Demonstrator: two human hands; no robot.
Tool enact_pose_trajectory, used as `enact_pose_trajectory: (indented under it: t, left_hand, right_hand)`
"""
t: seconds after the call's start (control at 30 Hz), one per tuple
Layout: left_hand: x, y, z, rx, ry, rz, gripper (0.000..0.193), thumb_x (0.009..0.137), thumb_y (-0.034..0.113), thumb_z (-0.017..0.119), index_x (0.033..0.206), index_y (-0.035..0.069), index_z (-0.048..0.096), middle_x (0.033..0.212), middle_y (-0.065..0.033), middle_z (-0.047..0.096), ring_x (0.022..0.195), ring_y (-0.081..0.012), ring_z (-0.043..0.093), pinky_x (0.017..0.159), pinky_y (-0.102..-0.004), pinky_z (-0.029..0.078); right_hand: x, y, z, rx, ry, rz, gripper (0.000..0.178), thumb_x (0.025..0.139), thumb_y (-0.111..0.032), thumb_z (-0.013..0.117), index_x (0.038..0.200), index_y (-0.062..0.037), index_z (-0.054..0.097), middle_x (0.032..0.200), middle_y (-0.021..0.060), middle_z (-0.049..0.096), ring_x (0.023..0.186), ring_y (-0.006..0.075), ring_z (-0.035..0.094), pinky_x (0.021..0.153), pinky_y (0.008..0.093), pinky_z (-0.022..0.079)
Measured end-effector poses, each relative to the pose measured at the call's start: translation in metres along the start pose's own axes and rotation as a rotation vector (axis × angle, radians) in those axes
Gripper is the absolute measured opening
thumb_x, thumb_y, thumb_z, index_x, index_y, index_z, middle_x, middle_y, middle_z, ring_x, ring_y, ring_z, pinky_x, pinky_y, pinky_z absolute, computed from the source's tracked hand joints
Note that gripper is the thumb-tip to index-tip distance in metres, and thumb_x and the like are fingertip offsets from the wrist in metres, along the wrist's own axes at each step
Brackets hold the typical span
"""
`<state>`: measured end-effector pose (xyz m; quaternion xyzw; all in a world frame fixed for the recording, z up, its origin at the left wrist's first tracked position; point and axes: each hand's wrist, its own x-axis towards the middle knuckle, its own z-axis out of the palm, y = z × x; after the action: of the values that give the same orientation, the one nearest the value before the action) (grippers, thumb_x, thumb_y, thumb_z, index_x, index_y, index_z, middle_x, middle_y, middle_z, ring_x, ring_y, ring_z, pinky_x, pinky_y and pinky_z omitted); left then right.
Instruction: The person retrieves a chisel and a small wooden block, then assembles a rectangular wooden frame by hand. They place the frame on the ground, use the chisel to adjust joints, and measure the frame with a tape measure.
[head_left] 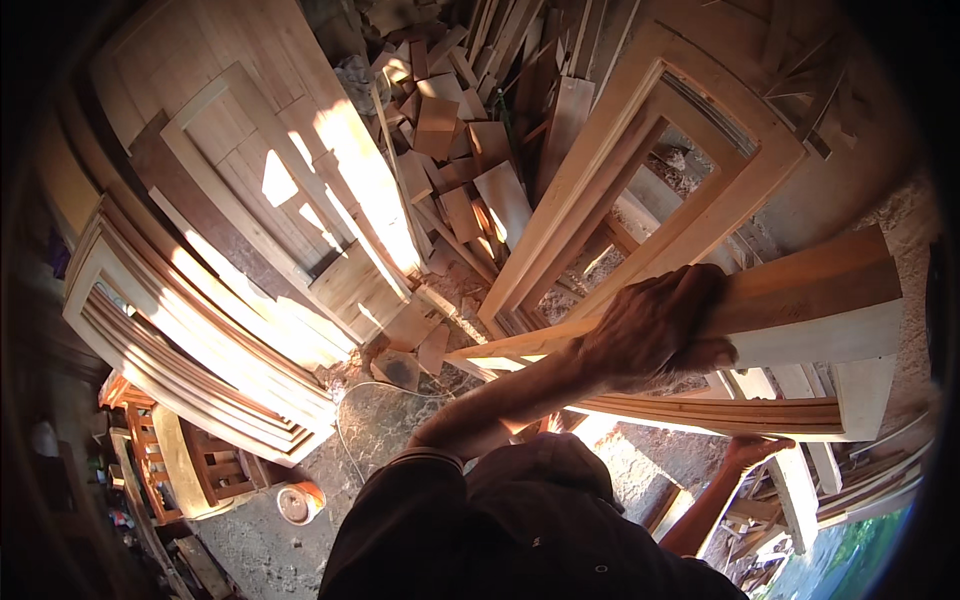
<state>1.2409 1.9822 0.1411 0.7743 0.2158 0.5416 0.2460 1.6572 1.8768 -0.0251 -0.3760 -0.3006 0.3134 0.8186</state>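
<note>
A long wooden window or door frame (810,345) is tilted on its side to the right of me, with a reddish-brown outer edge and paler inner faces. My left arm crosses in front of my body, and my left hand (655,325) is wrapped over the frame's upper edge, thumb on the pale side. Lower down, my right hand (755,452) grips the bottom edge near the frame's right end; some of its fingers are hidden by the wood. Just beyond the left hand leans a second, larger wooden frame (620,185) with an opening through it.
Offcuts and blocks (465,150) lie heaped at the far middle. A wooden panel door (255,60) and a stack of pale frames (200,340) lean on the left. A small round tub (299,503) stands on the floor near a thin cable (340,425). Loose boards (795,490) lie at lower right.
</note>
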Motion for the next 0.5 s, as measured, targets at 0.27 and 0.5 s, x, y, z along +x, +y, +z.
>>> enact_pose_trajectory:
  t: [0.27, 0.5]
  left_hand:
    - [-0.012, -0.017, -0.072, -0.007, 0.157, -0.122, 0.081, 0.094, 0.071, 0.051, 0.123, -0.005, 0.050, 0.099, -0.0193, 0.060, 0.087, -0.0354, 0.068, 0.077, -0.0481, 0.053]
    - [-0.031, 0.006, -0.146, 0.149, 0.406, -0.212, 0.075, 0.096, 0.069, 0.051, 0.121, -0.002, 0.049, 0.074, -0.0028, 0.056, 0.071, -0.0124, 0.054, 0.068, -0.0311, 0.046]
  right_hand:
    - [-0.017, 0.028, 0.107, -0.150, 0.275, -0.088, 0.094, 0.094, -0.079, 0.037, 0.156, -0.0098, 0.028, 0.158, 0.0179, 0.031, 0.142, 0.0327, 0.040, 0.120, 0.0536, 0.031]
    - [-0.001, 0.029, 0.217, -0.247, 0.096, -0.066, 0.074, 0.103, -0.066, 0.027, 0.151, -0.0095, 0.030, 0.151, 0.0215, 0.034, 0.141, 0.0332, 0.039, 0.121, 0.0559, 0.031]
